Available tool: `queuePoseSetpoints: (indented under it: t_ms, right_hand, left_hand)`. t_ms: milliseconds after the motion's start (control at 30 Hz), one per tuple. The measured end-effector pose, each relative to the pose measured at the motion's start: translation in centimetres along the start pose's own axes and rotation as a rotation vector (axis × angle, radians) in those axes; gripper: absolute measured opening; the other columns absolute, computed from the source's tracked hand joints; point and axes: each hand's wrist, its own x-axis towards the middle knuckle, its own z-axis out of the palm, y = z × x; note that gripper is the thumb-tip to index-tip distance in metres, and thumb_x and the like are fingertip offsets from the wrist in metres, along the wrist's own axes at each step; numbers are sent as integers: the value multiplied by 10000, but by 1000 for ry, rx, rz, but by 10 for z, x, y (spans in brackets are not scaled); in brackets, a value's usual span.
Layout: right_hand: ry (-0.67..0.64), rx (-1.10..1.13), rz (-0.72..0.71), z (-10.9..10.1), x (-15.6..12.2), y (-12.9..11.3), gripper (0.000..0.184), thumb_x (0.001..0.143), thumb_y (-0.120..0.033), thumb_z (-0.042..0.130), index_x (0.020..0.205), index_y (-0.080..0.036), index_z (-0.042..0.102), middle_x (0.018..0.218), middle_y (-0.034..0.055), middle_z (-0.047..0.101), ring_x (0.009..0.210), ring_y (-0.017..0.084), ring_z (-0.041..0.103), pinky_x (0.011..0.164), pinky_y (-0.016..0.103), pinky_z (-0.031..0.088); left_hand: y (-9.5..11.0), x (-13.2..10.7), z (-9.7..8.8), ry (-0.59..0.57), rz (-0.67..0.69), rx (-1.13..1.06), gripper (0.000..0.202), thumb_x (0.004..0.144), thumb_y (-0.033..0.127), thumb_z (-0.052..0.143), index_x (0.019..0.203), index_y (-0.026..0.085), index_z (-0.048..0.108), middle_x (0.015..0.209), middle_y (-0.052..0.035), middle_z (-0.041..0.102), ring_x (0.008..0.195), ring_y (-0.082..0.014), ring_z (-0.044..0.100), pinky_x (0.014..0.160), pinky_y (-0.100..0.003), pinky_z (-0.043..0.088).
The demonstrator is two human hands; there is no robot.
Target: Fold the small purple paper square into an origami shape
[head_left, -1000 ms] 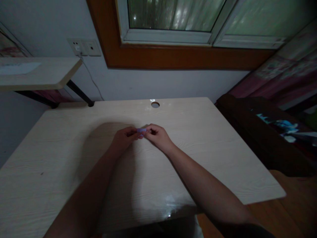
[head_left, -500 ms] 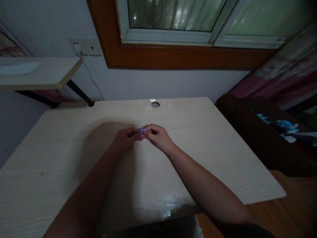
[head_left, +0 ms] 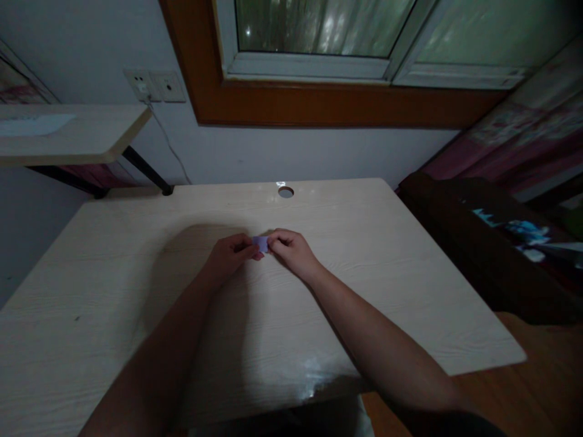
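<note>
A small purple piece of paper (head_left: 261, 243) is stretched between my two hands, just above or on the pale wood-grain table (head_left: 373, 255). My left hand (head_left: 231, 252) pinches its left edge between thumb and fingers. At the right edge, the thumb and forefinger of my right hand (head_left: 290, 247) are closed on it. The middle of the paper shows between the fingertips; its two ends are hidden by them.
A round cable hole (head_left: 286, 192) is near the table's back edge. On the left, a raised shelf (head_left: 91, 136) on black legs (head_left: 148, 170) holds a white sheet (head_left: 36, 124). A cable (head_left: 168, 142) runs from the wall socket (head_left: 155, 86). Dark furniture (head_left: 455, 243) stands at the right.
My right thumb has drawn back to the right edge of the paper, so more of the purple surface shows. My left hand has barely moved.
</note>
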Motion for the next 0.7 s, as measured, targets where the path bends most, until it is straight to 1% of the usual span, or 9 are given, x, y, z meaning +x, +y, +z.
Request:
queuePoseSetpoints:
  t_ms: [200, 367, 500, 600, 700]
  right_hand:
    - [-16, 15, -9, 0, 1, 4, 147, 807, -248, 559, 722, -163, 644, 692, 2, 599, 673, 134, 529, 689, 268, 412]
    - [-50, 85, -33, -1, 1, 6, 181, 843, -289, 569, 729, -167, 638, 718, 10, 593, 709, 140, 540, 711, 275, 414]
    - [-57, 72, -32, -2, 1, 4, 213, 863, -325, 575, 727, -174, 641, 716, 7, 590, 709, 140, 538, 709, 274, 416]
    - [-52, 64, -33, -2, 0, 2, 242, 870, -349, 583, 715, -172, 642, 709, 10, 598, 706, 140, 542, 712, 277, 422]
    - [-36, 52, -28, -1, 0, 1, 246, 868, -377, 603, 750, -170, 665, 717, 14, 608, 698, 139, 547, 702, 281, 432]
  left_hand:
    - [4, -1, 1, 7, -15, -22, 258, 761, 412, 729, 714, 175, 639, 735, -28, 752, 740, -187, 709, 722, -277, 517]
    - [3, -2, -1, 15, -21, -45, 262, 759, 419, 740, 720, 178, 645, 742, -28, 757, 755, -199, 719, 739, -292, 527]
    - [5, -2, -1, 9, -29, -68, 262, 763, 424, 735, 735, 176, 656, 748, -39, 761, 761, -209, 723, 756, -310, 538]
    - [4, -1, -2, 16, -21, -68, 264, 764, 420, 737, 744, 172, 648, 740, -36, 757, 754, -205, 723, 747, -304, 533]
    - [-1, 0, -2, 19, 6, -35, 262, 781, 419, 725, 749, 173, 639, 741, -30, 753, 741, -191, 715, 714, -281, 516]
